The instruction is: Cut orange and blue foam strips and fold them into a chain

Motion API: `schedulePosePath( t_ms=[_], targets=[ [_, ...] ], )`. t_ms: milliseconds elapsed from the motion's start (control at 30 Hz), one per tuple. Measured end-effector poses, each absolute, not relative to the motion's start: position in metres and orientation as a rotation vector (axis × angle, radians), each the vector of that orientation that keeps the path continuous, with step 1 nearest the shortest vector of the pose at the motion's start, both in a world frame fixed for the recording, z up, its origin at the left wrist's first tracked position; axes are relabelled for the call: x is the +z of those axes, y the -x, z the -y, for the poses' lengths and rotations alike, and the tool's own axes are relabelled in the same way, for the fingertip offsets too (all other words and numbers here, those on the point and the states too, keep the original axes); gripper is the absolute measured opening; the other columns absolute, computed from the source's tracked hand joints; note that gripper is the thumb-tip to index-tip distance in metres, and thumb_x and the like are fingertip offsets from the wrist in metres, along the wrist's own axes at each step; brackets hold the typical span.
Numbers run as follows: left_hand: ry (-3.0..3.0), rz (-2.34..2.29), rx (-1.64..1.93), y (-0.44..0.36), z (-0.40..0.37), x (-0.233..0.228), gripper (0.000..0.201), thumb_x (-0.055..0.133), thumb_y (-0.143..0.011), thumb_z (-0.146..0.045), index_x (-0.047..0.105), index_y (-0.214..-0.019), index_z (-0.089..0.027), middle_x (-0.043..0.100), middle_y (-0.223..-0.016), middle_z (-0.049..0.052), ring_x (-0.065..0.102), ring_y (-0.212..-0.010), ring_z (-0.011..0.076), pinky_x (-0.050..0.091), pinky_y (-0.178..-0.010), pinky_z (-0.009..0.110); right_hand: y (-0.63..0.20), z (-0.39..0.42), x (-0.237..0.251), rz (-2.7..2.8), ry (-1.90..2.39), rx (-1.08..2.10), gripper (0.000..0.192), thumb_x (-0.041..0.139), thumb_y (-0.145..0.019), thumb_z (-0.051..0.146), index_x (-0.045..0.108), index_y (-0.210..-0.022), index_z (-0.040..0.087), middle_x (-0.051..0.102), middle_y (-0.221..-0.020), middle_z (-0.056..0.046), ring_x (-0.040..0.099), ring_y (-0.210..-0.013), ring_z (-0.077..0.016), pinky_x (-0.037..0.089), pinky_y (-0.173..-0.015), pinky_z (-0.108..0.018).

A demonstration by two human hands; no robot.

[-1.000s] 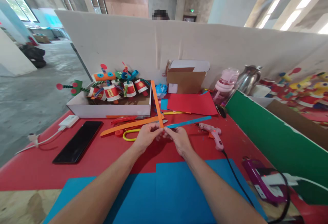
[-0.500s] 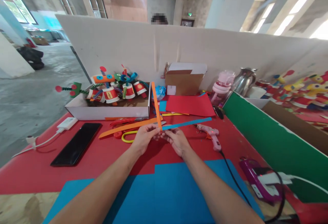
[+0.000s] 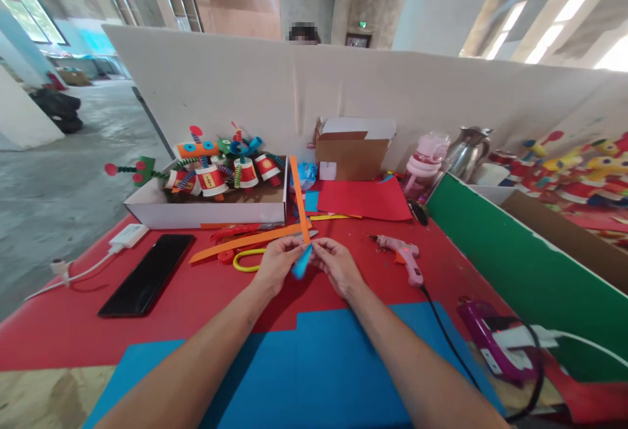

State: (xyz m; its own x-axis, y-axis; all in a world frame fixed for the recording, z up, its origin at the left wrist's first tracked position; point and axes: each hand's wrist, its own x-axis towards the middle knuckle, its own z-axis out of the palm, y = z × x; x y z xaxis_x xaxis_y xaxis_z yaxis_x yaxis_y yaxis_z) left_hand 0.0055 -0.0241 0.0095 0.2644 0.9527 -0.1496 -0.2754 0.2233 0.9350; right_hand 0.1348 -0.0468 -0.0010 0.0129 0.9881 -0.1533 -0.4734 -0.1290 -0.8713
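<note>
Left hand [image 3: 282,262] pinches the near end of the upright orange strip [image 3: 299,200]; right hand [image 3: 338,267] is narrowed at the same join, exact hold unclear. Blue strip [image 3: 301,263], blurred, points near-left from there, apparently mid-fold; next calls for flattening that crease, glue gun [image 3: 407,256] lying right.

Blue strip [image 3: 301,264]: blurred, left of the glue gun [image 3: 401,250], one end lost among the fingertips
Orange strip [image 3: 299,197]: lower end hidden at the hands
Right hand [image 3: 339,268]: cannot tell what its fingertips pinch
Scissors [image 3: 237,261]: left of the glue gun, blades partly covered
Green box [image 3: 510,265]: right of the glue gun, cut by the picture's edge
Blue sheet [image 3: 338,363]: nearer than the glue gun, cut off below
</note>
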Motion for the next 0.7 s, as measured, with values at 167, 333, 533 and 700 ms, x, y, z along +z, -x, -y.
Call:
schedulePosePath(
  t_ms=[167,333,533,700],
  targets=[
    [-0.991,-0.907,1.034,-0.0053,0.0245,0.0088,0.031,0.080,-0.052,-0.034,0.062,-0.065,-0.012,0.061,-0.053,0.000,0.051,-0.045,0.0082,0.039,-0.046,0.021,-0.1353,0.0473,-0.0017,0.723,0.979,1.464,0.033,0.084,-0.051,0.037,0.066,-0.070,0.017,0.065,-0.062,0.002,0.058,-0.058,-0.0092,0.050,-0.066,-0.024],
    [-1.033,-0.938,1.044,-0.0045,0.0235,0.0051,0.031,0.081,-0.052,-0.034,0.063,-0.067,-0.013,0.062,-0.055,0.000,0.051,-0.046,0.0087,0.041,-0.047,0.022,-0.1346,0.0465,-0.0021,0.769,1.047,1.399,0.030,0.082,-0.053,0.037,0.067,-0.071,0.017,0.066,-0.063,0.001,0.059,-0.059,-0.0108,0.050,-0.065,-0.026],
    [-1.059,-0.916,1.015,-0.0026,0.0229,0.0031,0.029,0.078,-0.058,-0.035,0.067,-0.073,-0.012,0.067,-0.062,0.004,0.056,-0.053,0.0111,0.043,-0.051,0.023,-0.1342,0.0465,-0.0024,0.824,1.101,1.300,0.026,0.077,-0.058,0.037,0.068,-0.072,0.018,0.066,-0.063,0.000,0.060,-0.059,-0.0129,0.050,-0.064,-0.028],
    [-1.063,-0.893,1.032,-0.0039,0.0254,0.0099,0.027,0.079,-0.056,-0.034,0.067,-0.069,-0.013,0.066,-0.060,0.003,0.054,-0.051,0.0105,0.042,-0.051,0.023,-0.1345,0.0476,-0.0015,0.843,1.117,1.280,0.027,0.076,-0.058,0.037,0.068,-0.075,0.018,0.067,-0.064,-0.001,0.060,-0.060,-0.0138,0.049,-0.063,-0.028]
  ],
)
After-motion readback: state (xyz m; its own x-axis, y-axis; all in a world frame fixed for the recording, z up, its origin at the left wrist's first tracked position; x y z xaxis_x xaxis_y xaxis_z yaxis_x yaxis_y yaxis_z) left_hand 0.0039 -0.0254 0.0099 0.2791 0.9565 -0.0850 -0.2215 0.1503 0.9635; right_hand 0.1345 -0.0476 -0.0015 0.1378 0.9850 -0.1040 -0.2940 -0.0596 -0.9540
